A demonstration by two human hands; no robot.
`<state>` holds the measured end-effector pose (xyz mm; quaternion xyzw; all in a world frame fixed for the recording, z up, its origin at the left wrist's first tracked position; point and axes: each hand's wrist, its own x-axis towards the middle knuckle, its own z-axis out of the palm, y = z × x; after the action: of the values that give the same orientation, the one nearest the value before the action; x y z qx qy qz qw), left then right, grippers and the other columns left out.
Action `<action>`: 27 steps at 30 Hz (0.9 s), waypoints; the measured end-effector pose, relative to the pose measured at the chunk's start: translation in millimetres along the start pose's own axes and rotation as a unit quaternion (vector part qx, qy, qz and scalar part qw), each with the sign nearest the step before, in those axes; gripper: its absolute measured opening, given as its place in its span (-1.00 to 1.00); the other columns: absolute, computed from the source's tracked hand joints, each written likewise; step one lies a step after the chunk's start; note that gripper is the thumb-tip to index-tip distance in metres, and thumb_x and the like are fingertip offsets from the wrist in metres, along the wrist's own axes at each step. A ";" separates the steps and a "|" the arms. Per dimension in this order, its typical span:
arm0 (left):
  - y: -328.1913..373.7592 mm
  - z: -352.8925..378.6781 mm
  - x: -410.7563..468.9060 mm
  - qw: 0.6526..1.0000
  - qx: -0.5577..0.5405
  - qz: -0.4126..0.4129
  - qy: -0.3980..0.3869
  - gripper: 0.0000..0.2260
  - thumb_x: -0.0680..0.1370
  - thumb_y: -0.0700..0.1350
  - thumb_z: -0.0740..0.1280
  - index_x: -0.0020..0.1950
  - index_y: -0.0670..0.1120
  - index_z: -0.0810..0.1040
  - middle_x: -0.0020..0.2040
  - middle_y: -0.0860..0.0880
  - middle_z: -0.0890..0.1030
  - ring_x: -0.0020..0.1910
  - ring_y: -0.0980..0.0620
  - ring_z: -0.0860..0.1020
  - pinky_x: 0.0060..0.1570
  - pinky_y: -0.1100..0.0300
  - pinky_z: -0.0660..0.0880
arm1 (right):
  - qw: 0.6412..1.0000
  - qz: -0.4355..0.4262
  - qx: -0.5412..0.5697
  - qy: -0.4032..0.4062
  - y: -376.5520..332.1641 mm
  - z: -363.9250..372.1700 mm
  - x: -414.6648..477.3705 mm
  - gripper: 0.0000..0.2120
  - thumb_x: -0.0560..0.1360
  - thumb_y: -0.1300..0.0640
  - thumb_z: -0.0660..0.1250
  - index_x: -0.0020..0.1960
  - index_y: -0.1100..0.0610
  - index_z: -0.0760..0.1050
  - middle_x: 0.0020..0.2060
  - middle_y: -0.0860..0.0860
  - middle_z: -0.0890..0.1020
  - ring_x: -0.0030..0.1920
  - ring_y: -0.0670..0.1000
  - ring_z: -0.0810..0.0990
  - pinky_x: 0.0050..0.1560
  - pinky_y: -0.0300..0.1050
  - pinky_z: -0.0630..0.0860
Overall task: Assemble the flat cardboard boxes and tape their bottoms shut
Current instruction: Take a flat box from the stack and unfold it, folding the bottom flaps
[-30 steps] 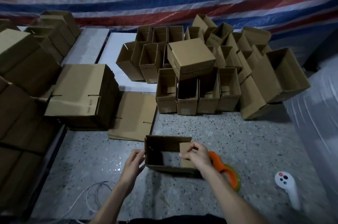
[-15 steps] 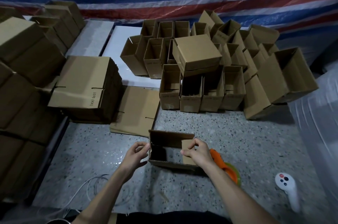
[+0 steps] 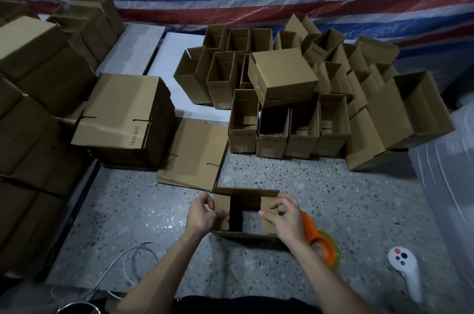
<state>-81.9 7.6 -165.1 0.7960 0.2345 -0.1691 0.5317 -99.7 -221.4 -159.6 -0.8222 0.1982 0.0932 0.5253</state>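
Observation:
A small brown cardboard box (image 3: 245, 193) stands on the speckled floor in front of me, its open end up. Both side flaps are folded inward. My left hand (image 3: 201, 213) presses the left flap down with curled fingers. My right hand (image 3: 282, 219) rests on the right flap with the thumb and fingers bent around its edge. An orange tape dispenser (image 3: 320, 242) with a roll of tape lies on the floor just right of the box, partly hidden by my right wrist.
A stack of flat boxes (image 3: 123, 113) sits at the left, with loose flat sheets (image 3: 195, 154) beside it. Several assembled boxes (image 3: 282, 78) crowd the back. A white controller (image 3: 405, 267) lies at the right, white cable (image 3: 136, 260) at the lower left.
My left hand moved from beside the box onto its left flap and folded it inward. My right hand has kept the right flap folded in. The view came closer.

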 end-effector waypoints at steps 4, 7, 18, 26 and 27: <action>-10.7 -1.6 -6.8 0.997 -0.040 0.057 -0.026 -0.72 0.35 -0.25 0.61 -0.33 -0.03 0.52 0.01 -0.04 0.62 -0.03 -0.08 0.63 -0.05 -0.01 0.62 | 1.000 -0.022 -0.022 0.004 2.3 -0.4 -2.3 -0.79 0.33 0.16 0.63 -0.15 0.00 0.63 0.18 -0.11 0.43 0.24 -0.07 0.40 0.31 -0.15 0.32; -19.1 -15.6 -6.6 0.989 -0.090 0.082 -0.084 -0.87 0.49 -0.21 0.51 -0.21 -0.03 0.66 0.05 0.01 0.64 0.01 -0.06 0.62 -0.05 0.01 0.61 | 0.998 -0.020 -0.018 -0.057 -3.3 -7.0 2.2 -0.93 0.49 0.14 0.50 -0.11 0.00 0.63 0.23 -0.05 0.46 0.34 -0.02 0.42 0.09 -0.46 0.35; -26.6 -42.5 -23.6 0.960 -0.022 0.125 -0.248 -0.41 0.23 0.11 0.68 0.22 0.25 0.57 0.43 0.24 0.35 0.28 0.09 0.52 0.21 0.16 0.54 | 0.948 -0.054 -0.126 -0.287 5.8 -45.2 4.8 -0.18 0.06 -0.37 0.63 0.24 -0.49 0.35 0.55 -0.17 0.05 0.54 -0.02 0.16 0.28 -0.21 0.49; -21.5 -21.1 -17.8 0.990 -0.028 0.096 -0.099 -0.73 0.37 -0.01 0.60 0.03 0.10 0.69 0.30 0.11 0.52 0.13 0.01 0.61 -0.01 0.23 0.59 | 0.982 -0.065 -0.079 -0.159 17.1 -28.8 8.1 -0.51 0.17 -0.39 0.55 0.08 -0.37 0.59 0.34 -0.25 0.38 0.42 -0.20 0.30 0.40 -0.08 0.37; -20.7 -16.1 -18.8 0.993 -0.029 0.092 -0.071 -0.74 0.37 -0.03 0.60 0.01 0.08 0.65 0.22 0.15 0.56 0.09 0.00 0.61 -0.05 0.17 0.60 | 0.985 -0.074 -0.074 -0.137 17.1 -24.3 7.5 -0.59 0.23 -0.32 0.57 0.04 -0.32 0.59 0.27 -0.29 0.46 0.38 -0.18 0.39 0.32 -0.13 0.41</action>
<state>-108.7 25.6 -165.0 0.7845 0.1263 -0.1686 0.5833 -101.5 -251.3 -166.0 -0.8510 0.0554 0.1797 0.4904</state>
